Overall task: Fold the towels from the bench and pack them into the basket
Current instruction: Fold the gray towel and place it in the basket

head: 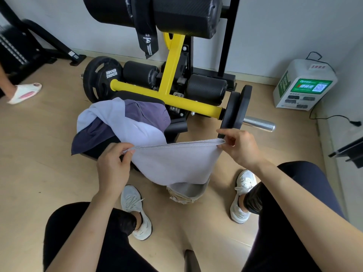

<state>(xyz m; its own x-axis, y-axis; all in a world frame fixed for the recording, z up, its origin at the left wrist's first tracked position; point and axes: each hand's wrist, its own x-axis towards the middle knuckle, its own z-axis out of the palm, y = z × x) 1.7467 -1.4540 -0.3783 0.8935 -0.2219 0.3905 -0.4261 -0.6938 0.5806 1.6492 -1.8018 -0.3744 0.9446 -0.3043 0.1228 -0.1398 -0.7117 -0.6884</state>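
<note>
1. Hands: the left hand (pixel 115 165) pinches one end of a pale towel's (pixel 172 163) hemmed edge between thumb and curled fingers. The right hand (pixel 241 148) pinches the other end. The hem is fairly taut between them and the cloth hangs below.
2. Where things are: the towel hangs in front of the knees, with its lower part draped over the basket (pixel 186 195), which stands on the floor (pixel 39 173) between the feet. A pile (pixel 117 122) of pale and purple towels lies heaped on the desk (pixel 149 96) just behind.
3. Step, as I judge it: the towel is being spread for its first fold. Something grey shows inside the basket, but I cannot tell whether it is a towel or a lining.
4. Risk: pale cloth from the pile runs down right behind the held hem, and I cannot tell whether it is the same towel. If it is, lifting could drag the purple ones off the desk onto the floor.
5. Risk: both grips are fingertip pinches at the very corners. A sharp shake could free one corner, and the towel would slump in a heap over the basket.
6. Risk: folding in the air, with no flat surface, invites uneven edges, and the bundle may then pack badly.
7. Risk: the right hand is near the weight plate (pixel 235 112), so a wide swing could catch the cloth on it.
</note>
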